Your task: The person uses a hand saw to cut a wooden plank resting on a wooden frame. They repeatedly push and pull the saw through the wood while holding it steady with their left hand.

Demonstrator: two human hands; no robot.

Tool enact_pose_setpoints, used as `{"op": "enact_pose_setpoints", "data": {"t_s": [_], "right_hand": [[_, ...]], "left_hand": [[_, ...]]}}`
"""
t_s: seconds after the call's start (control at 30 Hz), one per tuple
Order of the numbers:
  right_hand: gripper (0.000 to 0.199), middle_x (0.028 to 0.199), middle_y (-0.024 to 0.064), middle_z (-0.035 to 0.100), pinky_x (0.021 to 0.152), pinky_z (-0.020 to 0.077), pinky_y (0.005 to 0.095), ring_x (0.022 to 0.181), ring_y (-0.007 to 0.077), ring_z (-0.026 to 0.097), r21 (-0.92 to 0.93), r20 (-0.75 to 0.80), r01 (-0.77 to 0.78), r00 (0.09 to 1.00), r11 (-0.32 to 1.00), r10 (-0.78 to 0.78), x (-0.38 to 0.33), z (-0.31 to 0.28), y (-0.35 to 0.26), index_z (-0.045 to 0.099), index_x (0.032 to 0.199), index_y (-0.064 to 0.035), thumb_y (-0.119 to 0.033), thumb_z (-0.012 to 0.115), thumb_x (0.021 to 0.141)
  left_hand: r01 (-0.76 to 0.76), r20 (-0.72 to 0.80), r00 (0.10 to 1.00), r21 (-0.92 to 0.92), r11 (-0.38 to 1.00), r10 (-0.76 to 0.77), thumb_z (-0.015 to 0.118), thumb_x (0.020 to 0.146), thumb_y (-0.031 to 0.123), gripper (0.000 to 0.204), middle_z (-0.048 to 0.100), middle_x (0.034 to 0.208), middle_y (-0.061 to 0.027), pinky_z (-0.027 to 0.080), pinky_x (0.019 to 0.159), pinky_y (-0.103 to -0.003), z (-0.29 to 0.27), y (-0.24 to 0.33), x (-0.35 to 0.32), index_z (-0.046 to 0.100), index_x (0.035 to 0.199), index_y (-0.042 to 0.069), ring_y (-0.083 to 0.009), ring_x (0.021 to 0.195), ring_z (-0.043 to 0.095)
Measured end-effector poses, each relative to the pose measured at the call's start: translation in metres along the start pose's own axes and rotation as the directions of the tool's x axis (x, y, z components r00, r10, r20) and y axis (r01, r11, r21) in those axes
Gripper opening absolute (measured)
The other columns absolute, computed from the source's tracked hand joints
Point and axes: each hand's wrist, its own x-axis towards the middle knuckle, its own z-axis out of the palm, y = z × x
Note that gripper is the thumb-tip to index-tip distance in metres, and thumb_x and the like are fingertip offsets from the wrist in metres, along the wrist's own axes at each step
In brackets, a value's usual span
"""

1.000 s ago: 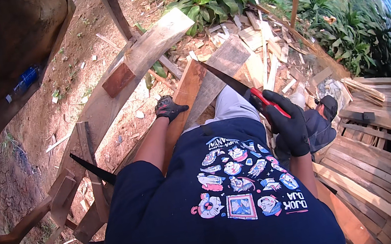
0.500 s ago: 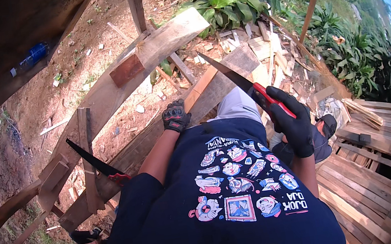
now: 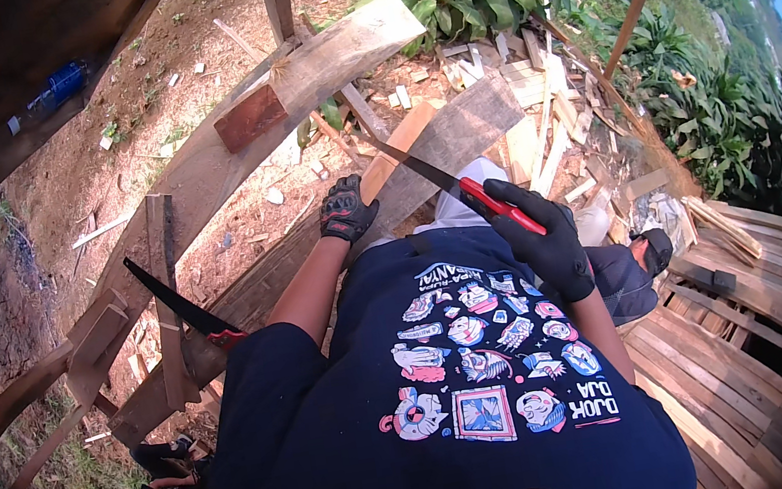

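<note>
My right hand (image 3: 546, 239), in a black glove, is closed round the red handle of a hand saw (image 3: 422, 170). The saw's dark blade points up and left, its front part over a short light-brown board (image 3: 400, 148). Whether its teeth touch the wood I cannot tell. My left hand (image 3: 347, 209), gloved in black, is closed on the near end of that board. Under the board runs a long weathered plank (image 3: 475, 127). A second saw (image 3: 181, 314), black-bladed with a red handle, lies to the left, close to my left arm.
A thick timber beam (image 3: 338, 58) with a reddish-brown block (image 3: 249, 118) spans beyond the plank. Wood offcuts (image 3: 540, 91) litter the ground. At right, another person (image 3: 630, 274) is near a slatted wooden deck (image 3: 720, 347) with a gap. A blue-labelled bottle (image 3: 50, 96) is at upper left.
My right hand has moved left and slightly up, bringing the saw blade down from above the board to across it. My left hand keeps its grip. The person at right has shifted.
</note>
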Motion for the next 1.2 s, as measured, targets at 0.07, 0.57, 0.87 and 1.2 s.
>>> {"op": "enact_pose_setpoints", "data": {"t_s": [0.07,0.57,0.87,1.2], "right_hand": [[0.049,0.139,0.0154,0.074,0.112,0.0523,0.0393,0.130,0.0245,0.070,-0.029,0.025,0.028,0.999,0.999,-0.027,0.004,0.005,0.002,0.067,0.148,-0.0064,-0.017,0.075,0.100],[0.046,0.141,0.0187,0.073,0.114,0.0510,0.0401,0.132,0.0300,0.070,-0.414,0.132,0.111,0.989,0.903,-0.061,0.020,0.015,-0.046,0.067,0.150,-0.0098,-0.020,0.070,0.106],[0.041,0.135,0.0210,0.075,0.105,0.0559,0.0414,0.124,0.0334,0.074,-0.454,0.196,0.120,0.980,0.883,-0.033,0.081,0.051,-0.072,0.069,0.145,-0.0075,-0.020,0.069,0.106],[0.040,0.123,0.0253,0.078,0.100,0.0589,0.0446,0.114,0.0393,0.077,-0.538,0.209,0.167,0.976,0.826,-0.062,0.151,0.097,-0.042,0.072,0.140,-0.0060,-0.021,0.067,0.105]], "left_hand": [[-0.009,0.007,1.000,0.004,1.000,0.009,0.077,0.091,0.044,0.059,0.068,0.134,-0.0200,0.055,0.106,-0.052,0.002,-0.002,0.004,0.062,0.136,0.010,-0.0391,0.126,0.066],[-0.038,-0.117,0.992,0.024,0.999,0.040,0.074,0.092,0.037,0.051,0.073,0.125,-0.0203,0.056,0.099,-0.052,0.006,0.002,-0.003,0.065,0.132,0.007,-0.0374,0.117,0.071],[-0.084,-0.100,0.991,0.082,0.993,0.092,0.071,0.097,0.036,0.067,0.061,0.156,-0.0184,0.046,0.118,-0.049,0.033,-0.008,-0.004,0.056,0.155,0.006,-0.0323,0.141,0.060],[-0.119,-0.162,0.978,0.065,0.991,0.128,0.071,0.096,0.033,0.066,0.062,0.154,-0.0187,0.050,0.113,-0.049,0.037,-0.011,0.003,0.056,0.154,0.006,-0.0334,0.136,0.064]]}}
